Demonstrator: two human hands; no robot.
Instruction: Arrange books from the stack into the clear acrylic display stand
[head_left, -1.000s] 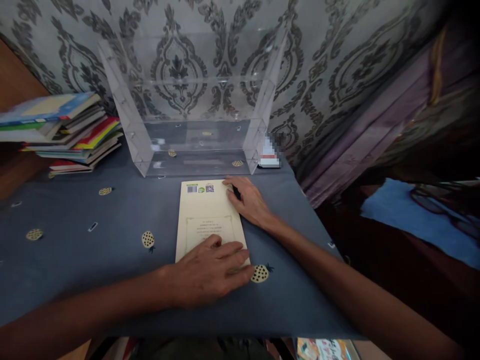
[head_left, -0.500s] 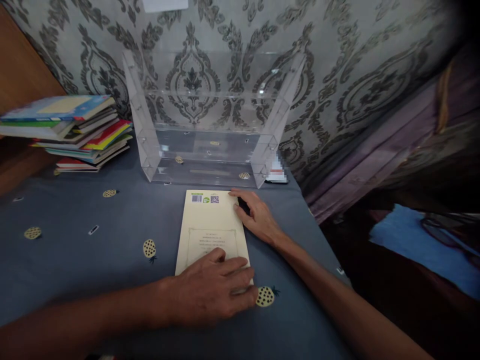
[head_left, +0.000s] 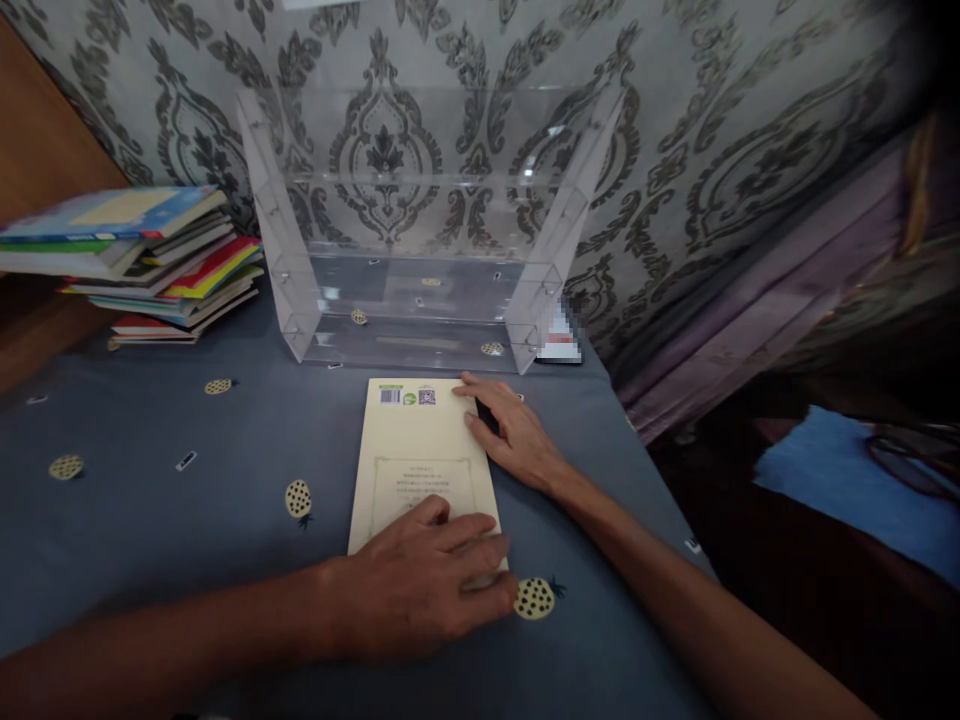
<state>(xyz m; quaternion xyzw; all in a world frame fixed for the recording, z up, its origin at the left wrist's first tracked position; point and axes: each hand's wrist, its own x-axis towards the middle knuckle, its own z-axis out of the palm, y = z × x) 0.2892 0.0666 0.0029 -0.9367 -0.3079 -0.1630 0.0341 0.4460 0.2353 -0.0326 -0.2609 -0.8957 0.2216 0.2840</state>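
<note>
Head view: book [head_left: 412, 430] lying flat.
Left hand [head_left: 439, 580] is resting loosely spread across it, half-open right hand [head_left: 517, 435] touching one corner, neither gripping.

And the view swings upward from a second ago; a pale sheet [head_left: 322, 3] peeks in up top; the clear rack [head_left: 279, 240] sits lower in frame; a small printed mark [head_left: 520, 398] appears beside the right hand [head_left: 519, 432]!

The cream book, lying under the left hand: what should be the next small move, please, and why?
Perhaps the right hand should pinch the far right corner of the cream book and raise it slightly: its fingers rest at that corner, the book lies flat on the pineapple-print tablecloth, and the left hand, lying across the near end, could steady it.
</note>
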